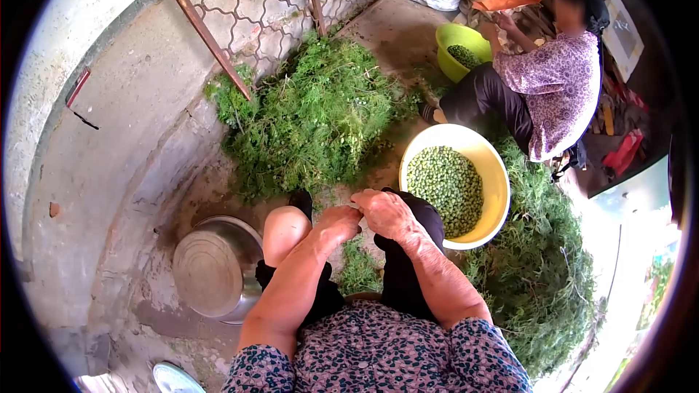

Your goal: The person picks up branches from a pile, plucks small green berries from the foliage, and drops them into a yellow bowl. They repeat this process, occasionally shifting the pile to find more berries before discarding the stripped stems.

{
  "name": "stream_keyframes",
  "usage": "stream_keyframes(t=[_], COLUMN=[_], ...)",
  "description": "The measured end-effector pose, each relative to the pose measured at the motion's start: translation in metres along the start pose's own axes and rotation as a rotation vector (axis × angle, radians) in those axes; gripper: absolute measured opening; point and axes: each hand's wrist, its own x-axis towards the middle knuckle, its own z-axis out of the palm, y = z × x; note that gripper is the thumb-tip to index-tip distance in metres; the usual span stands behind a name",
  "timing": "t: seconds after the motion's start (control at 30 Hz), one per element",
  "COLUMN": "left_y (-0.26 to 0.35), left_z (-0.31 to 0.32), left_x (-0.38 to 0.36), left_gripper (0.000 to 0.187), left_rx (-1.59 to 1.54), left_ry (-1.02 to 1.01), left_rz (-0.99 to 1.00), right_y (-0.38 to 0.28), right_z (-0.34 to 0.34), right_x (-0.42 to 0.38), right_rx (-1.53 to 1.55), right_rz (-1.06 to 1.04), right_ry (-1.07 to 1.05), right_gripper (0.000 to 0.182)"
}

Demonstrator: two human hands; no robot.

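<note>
Just left of the wide yellow basin, the person's two hands meet above the lap, fingertips together. The right hand, nearer to the basin, has its fingers bent inward; the left hand, farther left of it, is curled with its back turned up. Whether anything small is pinched between them cannot be told, as the fingers hide the spot. Small round green fruits lie in a thick layer inside the basin. The person's dark-clad right knee comes between the right hand and the basin rim.

Up and left of the basin, a large heap of leafy green branches spreads over the floor, reaching to a metal lattice farther off. Below and right of the basin lies a second heap of greenery, and a small tuft of green sits lower left of it, between the person's legs. A round metal pot stands well to the left of the basin.

Beyond the basin, at upper right, a co-worker in a patterned top sits next to a lime-green bowl that also holds green fruits.
</note>
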Motion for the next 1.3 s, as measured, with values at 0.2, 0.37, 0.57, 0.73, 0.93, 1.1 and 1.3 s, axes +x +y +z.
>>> stream_keyframes(t=[0.2,0.37,0.57,0.73,0.93,1.1,1.3], left_y=[0.003,0.005,0.01,0.009,0.004,0.006,0.009], left_z=[-0.003,-0.005,-0.011,-0.009,0.0,-0.002,-0.007], left_x=[-0.002,-0.004,-0.009,-0.006,-0.003,-0.001,-0.007], left_gripper=[0.026,0.025,0.023,0.022,0.021,0.021,0.02], left_rx=[0.0,-0.024,-0.035,0.0,-0.027,-0.008,-0.012], left_ry=[-0.053,-0.047,-0.014,-0.033,0.01,-0.039,0.005], left_rz=[-0.048,-0.072,-0.052,-0.052,-0.04,-0.04,-0.032], right_y=[-0.001,-0.003,-0.004,-0.005,-0.005,-0.001,-0.031], right_z=[0.001,0.001,-0.003,-0.004,-0.004,0.0,-0.035], right_x=[0.001,0.001,0.0,0.0,-0.001,-0.001,-0.007], right_rx=[-0.016,-0.012,-0.006,-0.008,-0.016,0.012,0.333], right_rz=[0.002,-0.004,0.046,0.043,0.04,0.01,-0.05], right_ry=[-0.003,0.013,-0.06,-0.041,-0.042,-0.001,0.257], right_gripper=[0.024,0.025,0.025,0.026,0.025,0.025,0.02])
